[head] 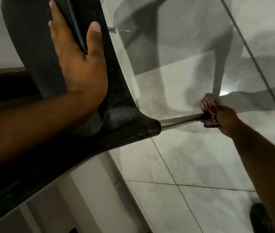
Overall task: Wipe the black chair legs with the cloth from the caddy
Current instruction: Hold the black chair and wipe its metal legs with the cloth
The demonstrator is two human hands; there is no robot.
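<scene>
- Landmark: the black chair (49, 47), tipped over, its seat shell filling the left of the view above the pale tiled floor (192, 165).
- The left hand (81, 64) lies flat and open against the chair's shell, fingers spread; it braces, it does not clasp.
- One chair leg (180, 119), thin and glossy, runs rightward out of the chair's black corner socket.
- The right hand (221, 118) is closed around that leg, well out from the socket, with the red-and-white cloth (209, 102) bunched inside the fist.
- Caddy not in view.
- Judgement: the cloth is soft and conforms to the rod; the leg is stiff, smooth, likely slippery.
- Judgement: the chair looks light enough to steady one-handed; the shell is the sound place to hold it.
</scene>
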